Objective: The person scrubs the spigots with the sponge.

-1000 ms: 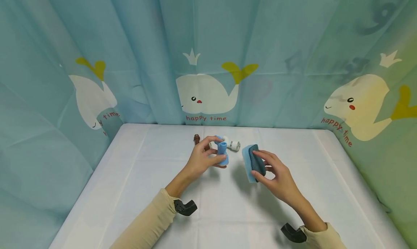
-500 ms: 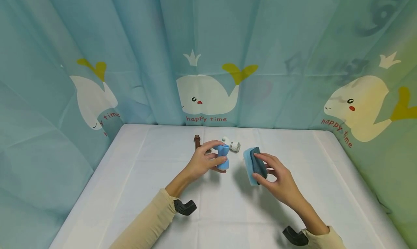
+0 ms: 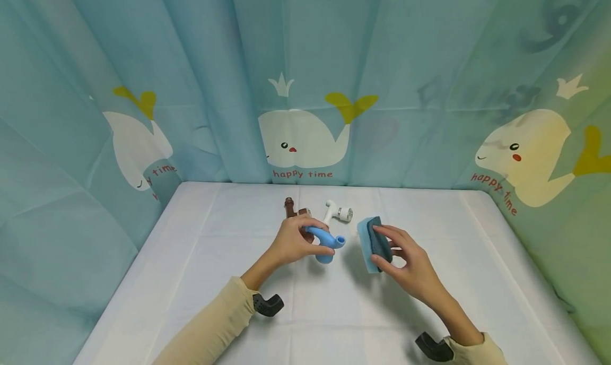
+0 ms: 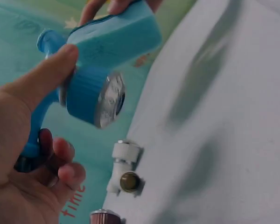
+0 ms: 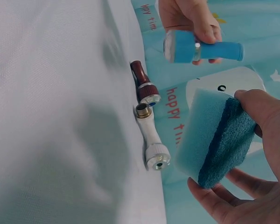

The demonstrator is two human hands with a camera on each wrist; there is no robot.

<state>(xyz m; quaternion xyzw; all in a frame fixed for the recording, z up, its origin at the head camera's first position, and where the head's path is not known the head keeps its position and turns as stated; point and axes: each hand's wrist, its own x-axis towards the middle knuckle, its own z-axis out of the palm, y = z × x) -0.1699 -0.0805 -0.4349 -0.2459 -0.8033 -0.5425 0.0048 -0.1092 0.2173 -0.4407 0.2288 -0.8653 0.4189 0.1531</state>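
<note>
My left hand (image 3: 293, 243) grips a blue plastic faucet (image 3: 328, 239) above the table, thumb and fingers around its body. Its spout end points right in the head view; in the left wrist view its ribbed knob (image 4: 86, 95) with a clear, silvery end shows. To the right, my right hand (image 3: 411, 261) pinches a two-layer sponge (image 3: 374, 245), light blue foam with a dark scouring side, by its edges. In the right wrist view the foam (image 5: 200, 126) faces away from the palm. A gap separates sponge and faucet in the head view.
Behind the hands, a white faucet (image 3: 331, 211) and a brown faucet (image 3: 289, 207) lie on the white-covered table (image 3: 229, 222). The left hand partly covers the brown one. A whale-printed curtain (image 3: 305, 137) stands along the table's back and sides.
My left hand has turned the blue faucet, swinging its spout end to the right, and has come slightly nearer. More of both lying faucets shows. The right hand with the sponge has barely moved.
</note>
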